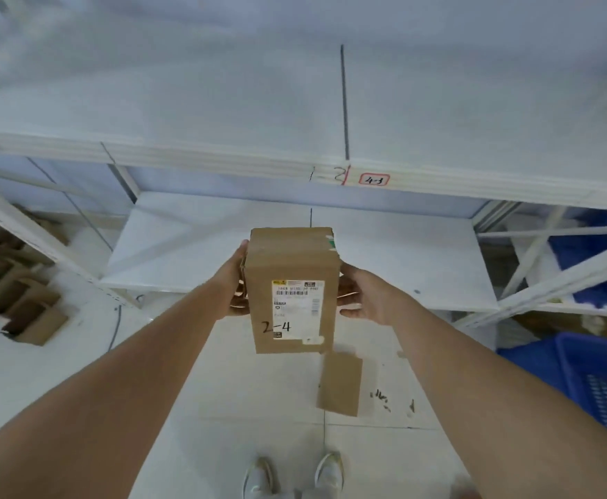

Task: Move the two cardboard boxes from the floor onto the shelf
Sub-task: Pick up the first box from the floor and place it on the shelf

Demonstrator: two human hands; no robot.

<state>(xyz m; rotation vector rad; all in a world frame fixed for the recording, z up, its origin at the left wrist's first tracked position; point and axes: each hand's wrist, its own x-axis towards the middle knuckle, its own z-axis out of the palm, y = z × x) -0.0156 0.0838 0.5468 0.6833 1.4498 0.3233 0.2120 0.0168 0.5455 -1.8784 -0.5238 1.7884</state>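
A brown cardboard box [292, 289] with a white label and "2-4" written on it is held up in the air between both hands, in front of the white shelf unit. My left hand [235, 279] presses its left side and my right hand [361, 297] presses its right side. A second, smaller cardboard box [339, 385] lies on the white floor just below and to the right of the held one. The upper shelf board [222, 102] with a "4-3" tag [374, 180] spans the top; a lower shelf board [186, 246] lies behind the held box.
Blue plastic crates [597, 383] stand at the right, some under the neighbouring shelf. Flattened brown cartons [17, 293] pile up at the left. White shelf posts and braces [561, 275] flank the bay. My feet in white shoes [294, 477] stand at the bottom.
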